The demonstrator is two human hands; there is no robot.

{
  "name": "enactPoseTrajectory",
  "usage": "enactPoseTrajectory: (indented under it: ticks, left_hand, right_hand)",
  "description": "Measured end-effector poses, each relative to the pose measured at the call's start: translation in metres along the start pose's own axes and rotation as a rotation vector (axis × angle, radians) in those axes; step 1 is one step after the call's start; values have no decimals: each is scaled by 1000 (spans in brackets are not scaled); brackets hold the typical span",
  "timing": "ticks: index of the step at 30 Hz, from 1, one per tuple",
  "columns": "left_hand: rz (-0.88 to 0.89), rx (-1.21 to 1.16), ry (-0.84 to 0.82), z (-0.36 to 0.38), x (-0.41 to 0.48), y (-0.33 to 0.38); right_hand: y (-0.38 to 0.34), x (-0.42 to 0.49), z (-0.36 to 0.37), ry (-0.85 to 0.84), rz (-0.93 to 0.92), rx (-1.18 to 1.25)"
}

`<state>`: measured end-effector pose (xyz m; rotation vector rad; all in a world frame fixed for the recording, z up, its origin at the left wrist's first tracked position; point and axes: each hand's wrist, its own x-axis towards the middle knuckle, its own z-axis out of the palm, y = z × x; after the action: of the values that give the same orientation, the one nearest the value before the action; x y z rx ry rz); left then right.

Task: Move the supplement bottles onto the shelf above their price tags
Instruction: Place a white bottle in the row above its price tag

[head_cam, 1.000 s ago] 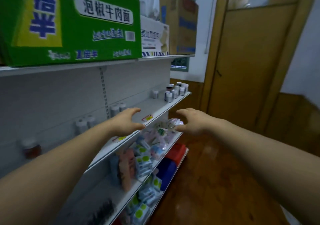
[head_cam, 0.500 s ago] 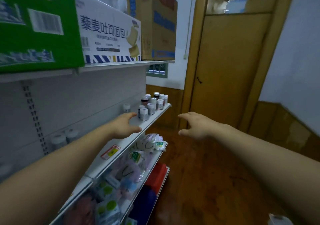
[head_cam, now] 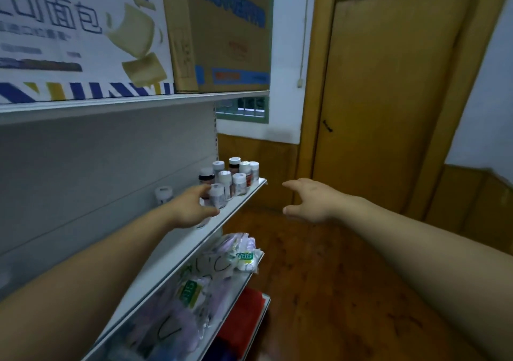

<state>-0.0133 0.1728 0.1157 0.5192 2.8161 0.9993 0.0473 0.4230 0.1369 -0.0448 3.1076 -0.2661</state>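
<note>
Bottles (head_cam: 236,178) are clustered at the far end of the shelf (head_cam: 194,238). Left hand (head_cam: 190,210) is held at the nearest bottle (head_cam: 217,197), fingers (head_cam: 201,190) spread; touch cannot be told. Right hand (head_cam: 311,201) is spread open above the floor (head_cam: 319,277), nothing held.

Supplement bottles (head_cam: 224,178): at least nine. Cartons (head_cam: 227,33): two. Door (head_cam: 388,97): one.

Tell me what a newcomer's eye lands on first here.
The cluster of small white-capped supplement bottles at the far end of the grey metal shelf, with the left hand stretched right up to the nearest one. Next, the right hand, spread open in mid-air over the wooden floor, and the big white bread carton on the top shelf.
</note>
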Motion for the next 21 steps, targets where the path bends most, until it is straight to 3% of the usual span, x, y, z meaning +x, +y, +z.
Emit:
enactPoseTrajectory:
  ticks: [4, 10, 21]
  left_hand:
    - [-107, 1, 21, 8, 45, -23]
    - [-315, -67, 90, 9, 87, -90]
    - [-376, -378, 133, 55, 154, -155]
  right_hand:
    - [17, 69, 0, -17, -89, 42]
    - [-16, 174, 43, -116, -342, 120]
    - [-73, 284, 144, -261, -513, 368]
